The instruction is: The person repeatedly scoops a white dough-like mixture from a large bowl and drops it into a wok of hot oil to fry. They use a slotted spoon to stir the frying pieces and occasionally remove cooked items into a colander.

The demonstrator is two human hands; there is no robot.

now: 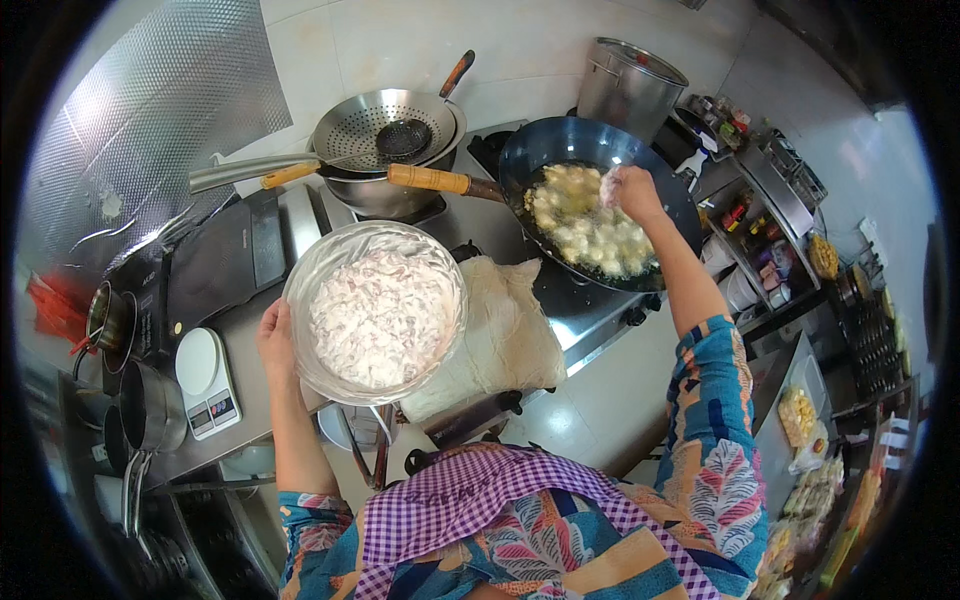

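My left hand (277, 337) grips the left side of a clear bowl (298, 375) at its rim. Heaped inside the bowl are pale, flour-coated pieces of food (382, 319), pinkish in places. Over a dark wok (540, 139) my right hand (632, 191) has its fingers closed around a whitish coated piece (610, 187). Oil bubbles in the wok around many pale golden pieces (581, 217). The wok's wooden handle (431, 178) points left, towards the bowl's far side. A beige cloth (502, 330) lies under and to the right of the bowl.
Behind the bowl, a perforated strainer (352, 127) and a small mesh skimmer (403, 139) rest on a metal basin (382, 196). A tall lidded pot (630, 82) stands behind the wok. To the left are a kitchen scale (206, 382) and saucepans (154, 405); shelves (780, 225) stand right.
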